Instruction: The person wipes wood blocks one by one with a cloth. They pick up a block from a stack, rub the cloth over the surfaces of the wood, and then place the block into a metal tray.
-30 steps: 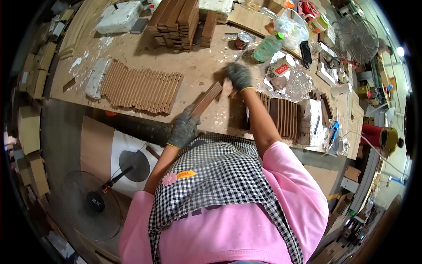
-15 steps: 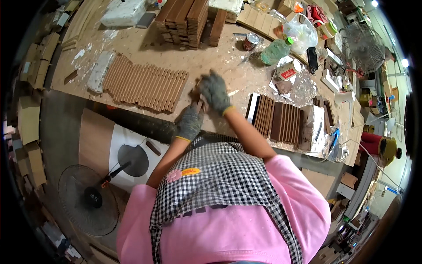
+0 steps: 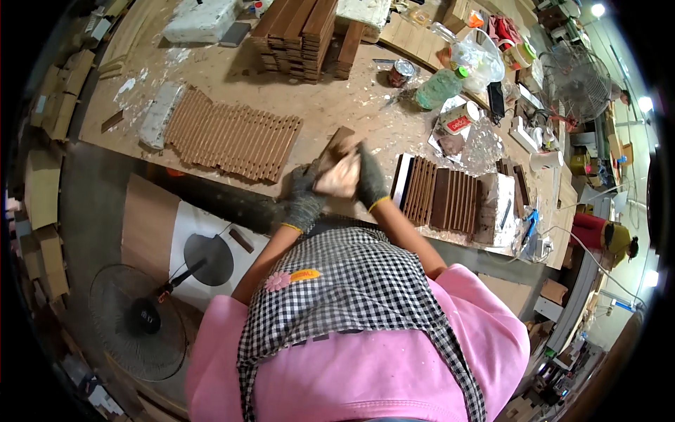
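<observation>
Gloved hands at a cluttered desk [image 3: 211,91]

Left hand [image 3: 304,199] and right hand [image 3: 367,179] (both gloved) pinch a small wooden block [image 3: 336,149] together.

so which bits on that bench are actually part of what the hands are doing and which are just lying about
In use: wood strip held by left hand and right hand; strip row; strip batch.
Lying about: green bottle, tin can, plastic bag, floor fan.
</observation>
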Demonstrator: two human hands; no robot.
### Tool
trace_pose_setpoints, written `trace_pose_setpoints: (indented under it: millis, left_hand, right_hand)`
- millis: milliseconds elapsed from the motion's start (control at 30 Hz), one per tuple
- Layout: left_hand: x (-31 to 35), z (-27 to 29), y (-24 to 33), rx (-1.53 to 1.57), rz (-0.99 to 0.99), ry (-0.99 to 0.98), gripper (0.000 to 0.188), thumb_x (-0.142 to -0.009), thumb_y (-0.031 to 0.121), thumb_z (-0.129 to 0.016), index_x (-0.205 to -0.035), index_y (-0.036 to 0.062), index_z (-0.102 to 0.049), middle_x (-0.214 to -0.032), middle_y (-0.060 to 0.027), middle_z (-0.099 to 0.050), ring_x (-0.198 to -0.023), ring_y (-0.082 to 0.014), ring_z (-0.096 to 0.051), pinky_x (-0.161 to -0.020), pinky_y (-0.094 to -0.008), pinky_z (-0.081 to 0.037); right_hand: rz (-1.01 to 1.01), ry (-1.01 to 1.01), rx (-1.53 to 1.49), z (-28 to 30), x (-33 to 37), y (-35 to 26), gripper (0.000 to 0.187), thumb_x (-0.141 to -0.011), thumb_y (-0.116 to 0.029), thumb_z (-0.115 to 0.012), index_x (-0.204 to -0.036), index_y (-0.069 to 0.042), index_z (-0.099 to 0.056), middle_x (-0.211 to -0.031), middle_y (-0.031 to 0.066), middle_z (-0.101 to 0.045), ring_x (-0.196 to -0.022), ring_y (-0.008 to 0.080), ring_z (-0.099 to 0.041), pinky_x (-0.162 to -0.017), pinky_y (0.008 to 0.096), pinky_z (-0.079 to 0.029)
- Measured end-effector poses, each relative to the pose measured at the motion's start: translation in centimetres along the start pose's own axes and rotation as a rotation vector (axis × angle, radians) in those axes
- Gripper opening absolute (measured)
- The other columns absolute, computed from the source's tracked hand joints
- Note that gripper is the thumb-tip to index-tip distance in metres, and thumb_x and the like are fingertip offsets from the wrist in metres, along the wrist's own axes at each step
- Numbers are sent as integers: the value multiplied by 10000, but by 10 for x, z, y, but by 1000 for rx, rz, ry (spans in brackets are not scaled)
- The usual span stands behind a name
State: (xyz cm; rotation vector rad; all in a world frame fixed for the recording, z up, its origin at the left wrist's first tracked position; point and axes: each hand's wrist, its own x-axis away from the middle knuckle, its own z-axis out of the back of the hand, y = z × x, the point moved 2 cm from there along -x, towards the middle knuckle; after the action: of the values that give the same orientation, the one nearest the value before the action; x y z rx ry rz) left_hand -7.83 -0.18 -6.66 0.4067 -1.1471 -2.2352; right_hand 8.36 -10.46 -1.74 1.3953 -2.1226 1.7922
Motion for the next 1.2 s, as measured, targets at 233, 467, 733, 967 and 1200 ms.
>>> trace_pose_setpoints:
  millis: [233,467,733,967,1200]
  left_hand:
    - [2,-1,16,573,-30,-87,298,-984,93,-492,-1240,-22,-592,-1178,-171,-620,-1113,-250,-587,-1003,-354,-459]
    - [-42,19,56,820,650,-125,356,-990,275,-588,-1209,-1,-643,-1137,-96,-678,-1055,-183,-621,-940,-302,-485]
    - [-77,1,102,1355,661,-77,400,-972,393,-645,-1151,35,-647,-962,-73,-681,-855,-195,-658,-697,-305,-561]
    - [-152,3,151,1557,545,-10,412,-960,464,-648,-1085,72,-639,-896,-69,-685,-792,-214,-665,-730,-340,-578]
    - [-267,36,191,313,80,57,988,-811,265,-795,-1548,-16,-200,-1469,-251,-449,-1274,-384,-525,-1078,-429,-436]
  right_hand:
    - [45,-216,234,-23,34,-16,409,-891,-155,-738,-1245,-3,-602,-1147,58,-703,-1035,148,-645,-949,282,-495]
    - [384,-45,1009,-30,72,-40,705,-748,-294,-828,-1328,-4,-551,-1139,197,-663,-1063,296,-650,-947,374,-517]
    - [450,59,726,-19,68,-64,565,-859,-283,-770,-1322,-37,-560,-1156,151,-651,-1093,270,-623,-964,363,-485]
    - [223,-63,1046,17,74,-62,478,-895,-418,-678,-1158,-23,-621,-1033,236,-688,-968,398,-676,-826,448,-522]
    - [417,20,637,60,102,-112,334,-915,-289,-691,-1111,-24,-634,-858,121,-689,-769,195,-660,-688,358,-524]
